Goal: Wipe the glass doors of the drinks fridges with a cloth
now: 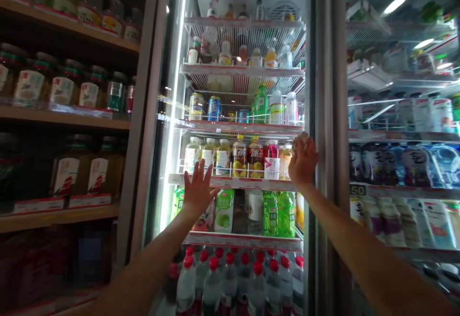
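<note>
I face a drinks fridge with a glass door (230, 91). My left hand (198, 187) lies flat against the glass, fingers spread, in front of the shelf of yellow and red labelled bottles (247, 158). My right hand (303, 160) is curled over the door's right edge beside the grey frame post (325, 115), fingers wrapped round the edge. Below the hands stand green bottles (278, 213) and, lower, several red-capped water bottles (230, 277).
A wooden shelf unit (64, 115) with rows of jars and bottles stands to the left. A second fridge door (402, 139) with dark and white bottles is to the right. Upper fridge shelves hold cans and small bottles (215, 107).
</note>
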`<state>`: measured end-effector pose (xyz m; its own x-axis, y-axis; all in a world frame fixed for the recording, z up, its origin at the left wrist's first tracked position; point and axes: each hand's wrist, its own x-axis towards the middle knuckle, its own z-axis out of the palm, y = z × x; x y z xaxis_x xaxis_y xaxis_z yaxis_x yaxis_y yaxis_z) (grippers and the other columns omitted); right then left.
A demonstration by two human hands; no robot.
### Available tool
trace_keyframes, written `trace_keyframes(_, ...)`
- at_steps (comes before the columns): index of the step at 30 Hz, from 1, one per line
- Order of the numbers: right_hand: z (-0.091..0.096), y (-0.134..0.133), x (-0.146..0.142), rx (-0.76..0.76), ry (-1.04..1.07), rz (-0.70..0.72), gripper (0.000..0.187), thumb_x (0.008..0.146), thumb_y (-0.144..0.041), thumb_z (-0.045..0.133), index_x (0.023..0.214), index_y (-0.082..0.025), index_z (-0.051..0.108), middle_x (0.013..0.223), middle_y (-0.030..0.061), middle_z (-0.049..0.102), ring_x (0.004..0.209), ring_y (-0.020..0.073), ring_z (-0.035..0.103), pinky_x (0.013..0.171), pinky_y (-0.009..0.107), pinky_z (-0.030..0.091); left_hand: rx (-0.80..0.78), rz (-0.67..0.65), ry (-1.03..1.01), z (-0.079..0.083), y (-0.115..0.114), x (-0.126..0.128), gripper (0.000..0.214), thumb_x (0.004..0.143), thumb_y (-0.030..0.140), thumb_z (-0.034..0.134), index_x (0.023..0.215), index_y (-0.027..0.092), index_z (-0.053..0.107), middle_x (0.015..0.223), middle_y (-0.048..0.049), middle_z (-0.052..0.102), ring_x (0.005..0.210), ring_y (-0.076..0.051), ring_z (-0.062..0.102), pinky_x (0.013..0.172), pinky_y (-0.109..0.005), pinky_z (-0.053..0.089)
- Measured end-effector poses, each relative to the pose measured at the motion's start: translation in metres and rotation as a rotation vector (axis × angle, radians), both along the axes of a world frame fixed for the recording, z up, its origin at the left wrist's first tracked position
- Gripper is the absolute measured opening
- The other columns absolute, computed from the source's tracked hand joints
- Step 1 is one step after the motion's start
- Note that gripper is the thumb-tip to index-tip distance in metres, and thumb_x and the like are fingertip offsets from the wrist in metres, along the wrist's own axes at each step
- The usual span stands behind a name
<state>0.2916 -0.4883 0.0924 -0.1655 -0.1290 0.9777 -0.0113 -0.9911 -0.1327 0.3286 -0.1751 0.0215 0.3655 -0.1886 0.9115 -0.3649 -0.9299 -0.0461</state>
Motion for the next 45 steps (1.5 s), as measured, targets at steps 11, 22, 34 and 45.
trace_keyframes(11, -0.024, 0.072, 0.008, -0.582, 0.341, 0.061, 0.051, 0.084, -0.013, 0.043, 0.132, -0.027, 0.046, 0.145, 0.0033, 0.036, 0.137, 0.0213, 0.022, 0.111, 0.046, 0.023, 0.131, 0.045, 0.094, 0.024, -0.001, -0.011, 0.072, 0.081, 0.046, 0.054, 0.142, 0.02, 0.026, 0.152, -0.0126, 0.017, 0.139, -0.03, 0.018, 0.11, -0.058, 0.014)
trace_keyframes(22, 0.02, 0.069, 0.011, -0.26, 0.235, 0.064, 0.051, 0.083, -0.012, 0.039, 0.132, -0.021, 0.047, 0.146, 0.009, 0.034, 0.137, 0.0287, 0.024, 0.108, 0.052, 0.026, 0.078, 0.072, 0.132, 0.02, -0.009, -0.011, 0.078, 0.079, 0.049, 0.057, 0.143, 0.019, 0.024, 0.152, -0.0121, 0.014, 0.14, -0.028, 0.014, 0.111, -0.053, 0.017)
trace_keyframes(34, -0.01, 0.034, 0.007, -0.202, 0.14, 0.04, 0.048, 0.087, -0.017, 0.042, 0.134, -0.025, 0.045, 0.147, 0.0071, 0.033, 0.137, 0.0264, 0.026, 0.108, 0.053, 0.024, 0.093, 0.087, 0.143, 0.02, -0.008, -0.013, 0.077, 0.08, 0.048, 0.057, 0.143, 0.02, 0.022, 0.152, -0.0117, 0.012, 0.14, -0.028, 0.013, 0.111, -0.054, 0.017)
trace_keyframes(45, -0.05, 0.134, 0.027, -0.739, 0.36, 0.151, 0.047, 0.086, -0.018, 0.046, 0.132, -0.03, 0.046, 0.144, -0.0027, 0.04, 0.136, 0.0203, 0.027, 0.114, 0.045, 0.019, 0.075, 0.093, 0.142, 0.019, -0.008, -0.014, 0.073, 0.082, 0.045, 0.054, 0.143, 0.021, 0.023, 0.152, -0.0119, 0.014, 0.14, -0.028, 0.014, 0.11, -0.055, 0.018)
